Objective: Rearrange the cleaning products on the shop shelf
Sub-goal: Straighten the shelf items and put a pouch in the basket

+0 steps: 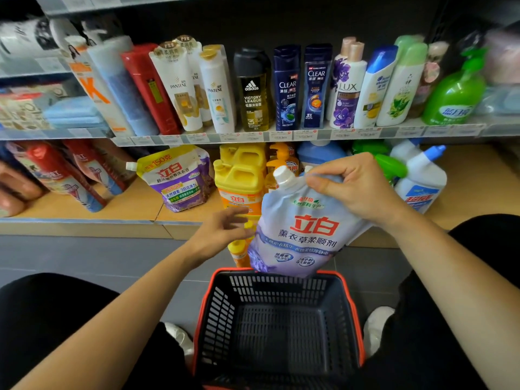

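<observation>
My right hand (349, 187) pinches the top edge of a pale blue and lavender softener pouch (301, 235) with a white cap. The pouch hangs above the far rim of the shopping basket (213, 302). My left hand (222, 232) is beside the pouch's left side, fingers loosely spread, holding nothing. Just behind it stand small yellow-capped orange bottles (239, 251). On the bottom shelf (84, 209) sit a purple and yellow detergent pouch (180, 178), yellow jugs (242, 175) and white toilet-cleaner bottles (422, 178).
The upper shelf (242, 136) carries a row of shampoo and body wash bottles (287, 88) and a green pump bottle (455, 91). Red spray cans (64, 173) lean at the bottom left. The basket, dark with a red rim, stands on the grey floor between my knees.
</observation>
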{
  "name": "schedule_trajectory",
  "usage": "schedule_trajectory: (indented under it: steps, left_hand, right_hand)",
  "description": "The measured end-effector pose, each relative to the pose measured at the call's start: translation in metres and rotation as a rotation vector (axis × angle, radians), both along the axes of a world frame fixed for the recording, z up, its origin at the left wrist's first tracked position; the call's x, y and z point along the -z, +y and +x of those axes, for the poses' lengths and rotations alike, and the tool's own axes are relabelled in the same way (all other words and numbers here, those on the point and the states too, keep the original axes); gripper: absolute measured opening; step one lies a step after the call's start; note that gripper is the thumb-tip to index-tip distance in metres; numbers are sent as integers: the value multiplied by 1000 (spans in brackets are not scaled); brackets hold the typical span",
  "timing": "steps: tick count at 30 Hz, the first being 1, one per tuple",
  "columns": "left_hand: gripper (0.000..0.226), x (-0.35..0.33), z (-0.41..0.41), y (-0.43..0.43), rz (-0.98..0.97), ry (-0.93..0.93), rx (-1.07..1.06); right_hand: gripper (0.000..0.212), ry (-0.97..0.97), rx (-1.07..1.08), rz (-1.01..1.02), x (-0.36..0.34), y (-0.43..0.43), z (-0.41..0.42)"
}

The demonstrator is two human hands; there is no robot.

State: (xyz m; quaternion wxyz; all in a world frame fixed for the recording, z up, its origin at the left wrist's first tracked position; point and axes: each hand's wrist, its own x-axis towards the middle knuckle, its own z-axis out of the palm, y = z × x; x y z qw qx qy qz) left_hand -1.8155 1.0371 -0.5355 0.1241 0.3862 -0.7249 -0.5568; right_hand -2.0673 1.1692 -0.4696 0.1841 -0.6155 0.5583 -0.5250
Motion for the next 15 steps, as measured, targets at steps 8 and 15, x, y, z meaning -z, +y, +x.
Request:
schedule_trajectory:
  steps: [8, 15]
  left_hand:
    - [9, 54, 0, 20, 489, 88, -169]
    - [22, 54, 16, 18, 338, 27, -292]
  right_hand:
    - [25, -119, 138, -84, 9, 16, -17]
    - [16, -214, 151, 254, 51, 26, -33]
